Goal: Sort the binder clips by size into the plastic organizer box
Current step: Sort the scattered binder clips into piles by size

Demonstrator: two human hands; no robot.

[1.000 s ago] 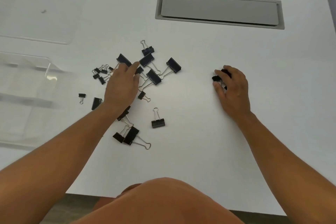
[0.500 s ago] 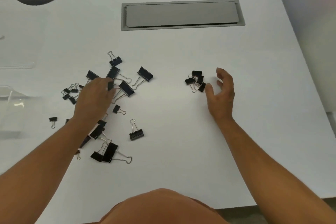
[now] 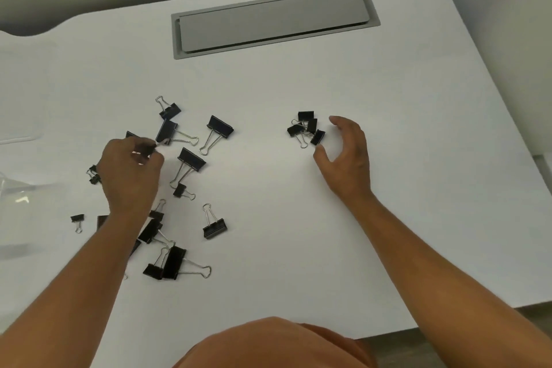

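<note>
I see the left hand point(image 3: 131, 170) over the scattered binder clips point(image 3: 191, 160) on the white counter point(image 3: 298, 218), fingers pinched on a wire handle of one large clip point(image 3: 166, 131). Right hand point(image 3: 348, 155) spread wide, empty, just beside a small cluster of clips point(image 3: 306, 127). Clear plastic organizer box point(image 3: 18, 197) at far-left edge, mostly out of view.

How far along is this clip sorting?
Early. A small cluster of clips sits apart beside the open right hand. The left hand is pinching something in the main scatter of clips. The clear organizer box, barely in view, shows no clips inside.
</note>
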